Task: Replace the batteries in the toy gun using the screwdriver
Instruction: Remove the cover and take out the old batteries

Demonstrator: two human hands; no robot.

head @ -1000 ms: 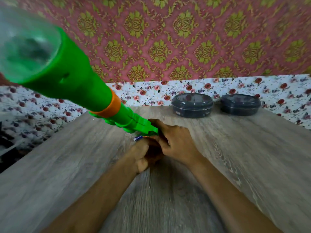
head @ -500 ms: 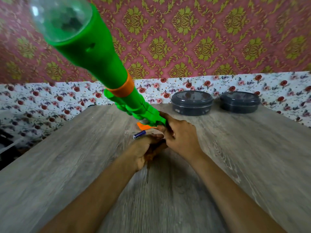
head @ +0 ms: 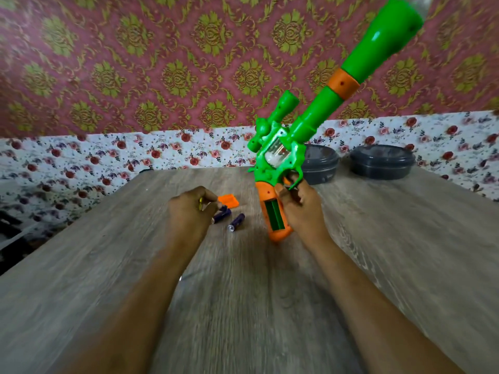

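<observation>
Swung across from the left, the toy gun [head: 280,155] now slants up to the right with its muzzle high. Its orange grip is down near the bench [head: 243,306], clamped in the curled fingers of the right hand [head: 299,209], and the open battery compartment [head: 275,215] faces the camera. Left of the grip and apart from it, the loose battery [head: 236,222] lies on the bench and the near battery [head: 221,215] pokes out from under the left hand [head: 193,209], whose fingers are curled, though whether they grip it cannot be told; the orange cover [head: 229,200] lies just beyond both.
</observation>
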